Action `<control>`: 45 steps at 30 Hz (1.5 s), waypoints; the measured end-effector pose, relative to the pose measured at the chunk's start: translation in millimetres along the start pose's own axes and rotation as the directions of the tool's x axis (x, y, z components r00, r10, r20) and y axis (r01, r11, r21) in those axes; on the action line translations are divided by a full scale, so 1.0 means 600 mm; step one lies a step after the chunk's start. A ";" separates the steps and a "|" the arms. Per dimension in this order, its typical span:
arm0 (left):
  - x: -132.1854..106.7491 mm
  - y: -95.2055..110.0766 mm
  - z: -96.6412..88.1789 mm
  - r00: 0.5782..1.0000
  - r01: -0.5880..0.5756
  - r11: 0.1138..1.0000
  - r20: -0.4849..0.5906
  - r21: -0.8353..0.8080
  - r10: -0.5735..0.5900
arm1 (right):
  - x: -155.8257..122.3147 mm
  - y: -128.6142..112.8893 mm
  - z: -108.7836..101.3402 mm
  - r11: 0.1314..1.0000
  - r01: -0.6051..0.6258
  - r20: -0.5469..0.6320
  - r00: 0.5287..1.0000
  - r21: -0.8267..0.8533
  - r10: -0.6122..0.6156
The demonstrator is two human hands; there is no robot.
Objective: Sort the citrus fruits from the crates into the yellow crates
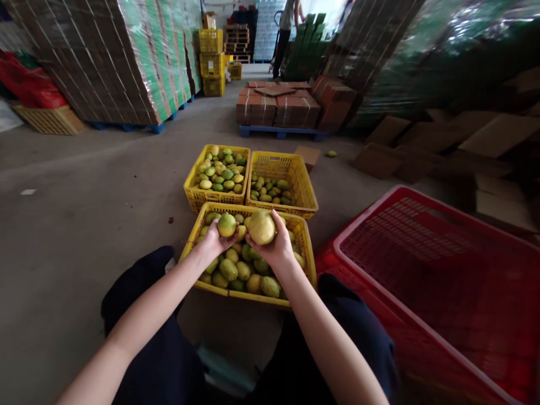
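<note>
My left hand (217, 241) is closed round a small green-yellow lemon (226, 224). In my right hand (279, 246) sits a much larger, pale yellow lemon (262, 227), its fingers wrapped round the side and underneath. Both hands are above the near yellow crate (311, 264), which holds many green and yellow lemons (229, 270). Behind it stand two more yellow crates: the left one (192, 194) is heaped with mixed green and yellow lemons, while the right one (304, 185) has mostly greener lemons gathered at its left side.
A large red crate (400, 194) stands close on my right. Flat cardboard (422, 140) lies beyond it, and a single lemon (332, 153) rests on the floor. Bundled boxes on a blue pallet (280, 133) and wrapped stacks (156, 56) stand farther off. A person (287, 28) is at the back.
</note>
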State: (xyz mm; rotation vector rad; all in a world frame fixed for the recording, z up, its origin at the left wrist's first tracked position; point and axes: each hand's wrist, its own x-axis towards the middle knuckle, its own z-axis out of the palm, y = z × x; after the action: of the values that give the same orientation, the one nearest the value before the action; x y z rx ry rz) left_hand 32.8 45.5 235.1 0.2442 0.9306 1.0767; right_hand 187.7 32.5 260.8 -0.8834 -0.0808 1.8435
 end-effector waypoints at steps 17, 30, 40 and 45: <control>-0.014 -0.004 0.020 0.997 0.014 0.978 -0.066 -0.207 -0.028 | 0.013 0.015 -0.005 0.992 -0.061 -0.025 0.998 -0.108 0.059; -0.032 0.016 0.040 0.979 -0.014 0.989 -0.204 -0.148 -0.016 | 0.027 0.013 -0.008 0.991 -0.120 -0.148 0.981 0.060 0.128; -0.030 0.016 0.037 0.988 0.123 0.966 -0.058 -0.229 -0.140 | 0.026 0.010 -0.008 0.998 0.012 -0.105 0.994 0.058 -0.006; -0.032 0.015 0.038 0.981 0.178 0.942 -0.029 -0.284 -0.194 | 0.023 0.004 -0.012 0.997 0.025 -0.128 0.992 0.078 -0.015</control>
State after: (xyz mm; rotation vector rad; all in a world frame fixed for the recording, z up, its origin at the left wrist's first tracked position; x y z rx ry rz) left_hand 41.4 39.5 264.5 -0.1079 0.8218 1.0290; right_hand 187.7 40.5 247.3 -0.9385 0.0629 1.7557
